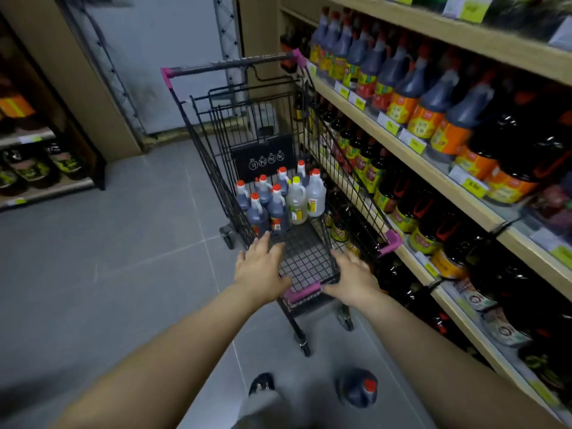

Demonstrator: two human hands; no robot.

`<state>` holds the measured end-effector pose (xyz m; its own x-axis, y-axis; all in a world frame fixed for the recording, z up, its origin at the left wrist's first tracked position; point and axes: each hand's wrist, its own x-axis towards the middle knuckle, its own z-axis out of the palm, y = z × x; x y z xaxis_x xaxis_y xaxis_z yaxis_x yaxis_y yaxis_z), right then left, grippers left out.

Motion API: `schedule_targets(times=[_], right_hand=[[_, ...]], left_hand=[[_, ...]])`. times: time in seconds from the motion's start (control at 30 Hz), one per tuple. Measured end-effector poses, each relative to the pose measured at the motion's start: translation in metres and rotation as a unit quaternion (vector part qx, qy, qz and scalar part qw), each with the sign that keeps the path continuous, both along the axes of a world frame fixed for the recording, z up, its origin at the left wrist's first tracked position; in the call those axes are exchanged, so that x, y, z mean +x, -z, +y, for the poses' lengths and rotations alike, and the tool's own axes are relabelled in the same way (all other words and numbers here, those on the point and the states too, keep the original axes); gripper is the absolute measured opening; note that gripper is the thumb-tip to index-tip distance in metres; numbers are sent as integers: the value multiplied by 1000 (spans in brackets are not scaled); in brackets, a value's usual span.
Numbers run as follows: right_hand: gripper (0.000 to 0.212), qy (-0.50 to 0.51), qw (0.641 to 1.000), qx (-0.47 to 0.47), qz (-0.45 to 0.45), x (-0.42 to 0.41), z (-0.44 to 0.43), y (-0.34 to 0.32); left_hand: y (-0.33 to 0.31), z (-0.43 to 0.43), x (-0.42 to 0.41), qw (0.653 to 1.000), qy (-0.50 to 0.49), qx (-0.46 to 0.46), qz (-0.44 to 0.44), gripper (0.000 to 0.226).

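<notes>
A black wire shopping cart (216, 168) with pink corner caps stands in a shop aisle, its handle at the far end. Several dark sauce bottles (277, 209) with red caps and two pale bottles (315, 195) stand inside it toward the far end. My left hand (261, 269) rests with straight fingers on the cart's near rim at the left corner. My right hand (351, 277) lies on the near rim at the right corner, fingers spread, thumb by the pink cap (301, 292). Neither hand holds a bottle.
Wooden shelves (411, 156) full of dark sauce bottles line the right side, close to the cart. One dark bottle with a red cap (359, 388) stands on the grey tiled floor near my foot (261, 383). Another shelf (40, 184) stands far left.
</notes>
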<state>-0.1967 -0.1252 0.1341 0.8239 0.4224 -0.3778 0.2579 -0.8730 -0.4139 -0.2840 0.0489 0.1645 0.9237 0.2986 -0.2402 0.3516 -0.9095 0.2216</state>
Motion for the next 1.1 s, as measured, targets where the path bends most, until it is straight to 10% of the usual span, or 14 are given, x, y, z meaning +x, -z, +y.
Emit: schedule_targets(times=[0.43, 0.77, 1.1], right_hand=[[89, 21, 999, -34, 10, 164, 51, 19], [73, -30, 998, 0, 62, 321, 87, 76], [64, 28, 989, 74, 123, 383, 126, 143]], left_hand=[[37, 67, 172, 995, 49, 1, 86, 77], [114, 87, 292, 954, -172, -198, 146, 69], [184, 84, 402, 737, -450, -504, 8, 38]])
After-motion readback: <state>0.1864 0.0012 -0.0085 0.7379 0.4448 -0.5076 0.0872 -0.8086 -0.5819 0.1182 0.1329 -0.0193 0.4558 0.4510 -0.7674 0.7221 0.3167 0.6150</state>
